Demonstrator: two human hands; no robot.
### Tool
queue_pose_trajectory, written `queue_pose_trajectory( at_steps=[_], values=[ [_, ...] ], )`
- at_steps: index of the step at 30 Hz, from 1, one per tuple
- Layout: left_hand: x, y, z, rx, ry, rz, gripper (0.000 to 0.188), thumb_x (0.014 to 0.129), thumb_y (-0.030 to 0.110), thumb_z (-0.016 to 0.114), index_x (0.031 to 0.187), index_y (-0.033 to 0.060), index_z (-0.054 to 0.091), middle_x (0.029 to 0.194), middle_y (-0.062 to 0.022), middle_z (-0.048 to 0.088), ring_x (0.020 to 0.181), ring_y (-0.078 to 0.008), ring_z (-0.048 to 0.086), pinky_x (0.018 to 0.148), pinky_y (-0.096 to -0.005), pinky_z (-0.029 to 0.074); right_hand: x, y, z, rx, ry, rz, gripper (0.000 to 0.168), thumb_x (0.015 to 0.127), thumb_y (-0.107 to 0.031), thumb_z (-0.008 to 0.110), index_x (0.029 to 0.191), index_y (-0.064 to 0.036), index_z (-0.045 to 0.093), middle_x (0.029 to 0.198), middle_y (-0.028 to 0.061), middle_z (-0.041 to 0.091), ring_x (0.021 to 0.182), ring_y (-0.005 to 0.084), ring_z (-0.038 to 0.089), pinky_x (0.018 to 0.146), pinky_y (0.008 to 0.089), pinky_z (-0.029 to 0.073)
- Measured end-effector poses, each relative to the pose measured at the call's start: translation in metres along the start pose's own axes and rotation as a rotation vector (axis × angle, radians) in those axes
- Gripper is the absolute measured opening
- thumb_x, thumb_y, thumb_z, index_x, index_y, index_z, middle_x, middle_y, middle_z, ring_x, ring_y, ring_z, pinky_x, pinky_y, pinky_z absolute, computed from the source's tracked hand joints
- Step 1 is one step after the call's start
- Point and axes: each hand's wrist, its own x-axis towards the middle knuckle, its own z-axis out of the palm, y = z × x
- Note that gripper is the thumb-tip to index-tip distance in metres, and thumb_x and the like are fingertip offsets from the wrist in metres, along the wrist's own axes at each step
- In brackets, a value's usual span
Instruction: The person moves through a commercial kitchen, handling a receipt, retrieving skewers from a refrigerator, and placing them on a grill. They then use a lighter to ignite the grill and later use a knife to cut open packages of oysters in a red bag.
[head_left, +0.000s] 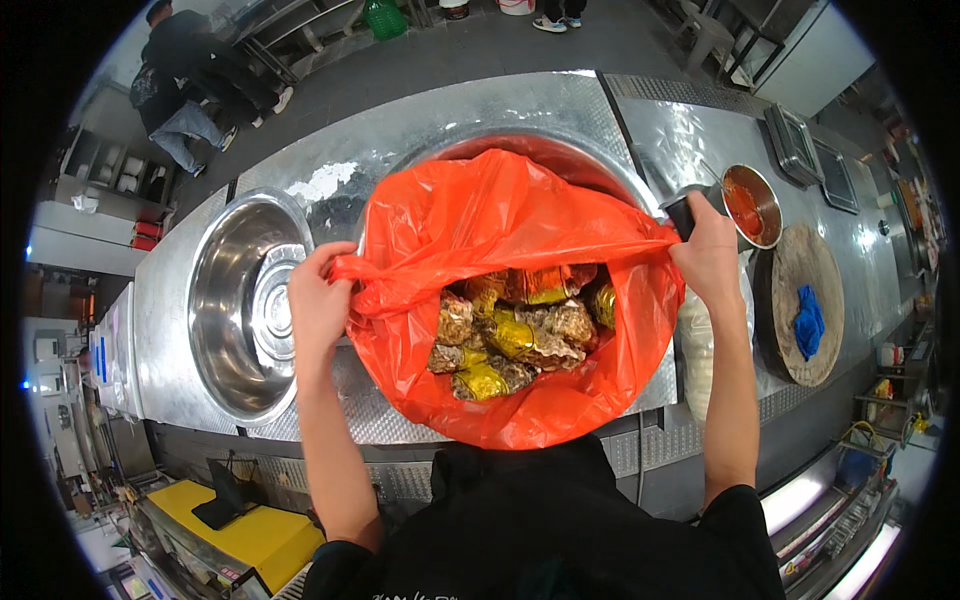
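Observation:
A red plastic bag (495, 217) gapes toward me, its lower part bulging over the counter's near edge. Inside lie several rough-shelled oysters (562, 330) wrapped with shiny yellow bands (513, 334). My left hand (321, 289) pinches the bag's gathered left rim. At the opposite end, my right hand (705, 251) grips the right rim and stretches the mouth sideways. A black handle-like piece (679, 218) shows beside the right fingers; I cannot tell whether they hold it. Behind the bag, a large steel basin (600, 161) is mostly covered.
A steel bowl (214, 300) stands at left on the metal counter. To the right are a pot of red sauce (750, 210), a round chopping block (787, 262) with a blue cloth (808, 322), and stacked metal trays (791, 142). People (187, 82) stand across the aisle.

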Motion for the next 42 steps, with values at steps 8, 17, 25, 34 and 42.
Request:
queue_pose_trajectory(
  at_steps=[8, 17, 25, 34, 42],
  values=[
    [0.054, 0.038, -0.031, -0.160, -0.247, -0.289, 0.020, 0.086, 0.003, 0.052, 0.099, 0.0025, 0.066, 0.069, 0.0018, 0.053, 0.056, -0.0055, 0.049, 0.047, -0.0206, 0.035, 0.041, -0.039, -0.010, 0.057, -0.299, -0.093, 0.022, 0.071, -0.009, 0.069, 0.089, 0.003, 0.063, 0.084, 0.0264, 0.066, 0.084, 0.0454, 0.064, 0.075, 0.0469, 0.051],
    [0.124, -0.014, 0.029, 0.362, 0.033, 0.119, 0.025, 0.079, 0.012, 0.052, 0.089, 0.0004, 0.071, 0.078, -0.0141, 0.070, 0.068, -0.0211, 0.064, 0.066, -0.0339, 0.051, 0.041, -0.047, 0.038, 0.037, -0.168, -0.107, 0.027, 0.070, -0.012, 0.072, 0.091, 0.001, 0.060, 0.084, 0.0248, 0.067, 0.083, 0.0446, 0.065, 0.073, 0.0489, 0.052],
    [0.131, 0.014, 0.023, 0.294, -0.086, 0.261, 0.023, 0.078, 0.018, 0.058, 0.085, -0.0005, 0.070, 0.074, -0.0141, 0.069, 0.068, -0.0217, 0.065, 0.068, -0.0353, 0.050, 0.057, -0.103, 0.044, 0.025, -0.109, -0.188, 0.030, 0.072, -0.014, 0.073, 0.094, 0.001, 0.057, 0.082, 0.0265, 0.066, 0.083, 0.0456, 0.065, 0.074, 0.0508, 0.053],
    [0.189, -0.024, 0.006, 0.184, -0.511, -0.364, 0.036, 0.076, 0.022, 0.079, 0.061, 0.0101, 0.049, 0.057, 0.0006, 0.046, 0.048, -0.0120, 0.041, 0.042, -0.0294, 0.029, 0.073, -0.098, 0.080, -0.303, -0.229, -0.129, 0.056, 0.072, -0.041, 0.082, 0.103, 0.000, 0.060, 0.093, 0.0215, 0.070, 0.090, 0.0400, 0.069, 0.081, 0.0465, 0.057],
    [0.043, 0.054, -0.004, 0.191, 0.006, 0.645, 0.028, 0.081, 0.023, 0.075, 0.098, 0.0041, 0.064, 0.085, -0.0145, 0.065, 0.083, -0.0285, 0.065, 0.077, -0.0396, 0.052, -0.050, -0.069, 0.001, -0.245, 0.088, -0.029, 0.038, 0.087, -0.027, 0.071, 0.098, 0.000, 0.047, 0.091, 0.0241, 0.063, 0.086, 0.0436, 0.063, 0.072, 0.0514, 0.050]
  ],
)
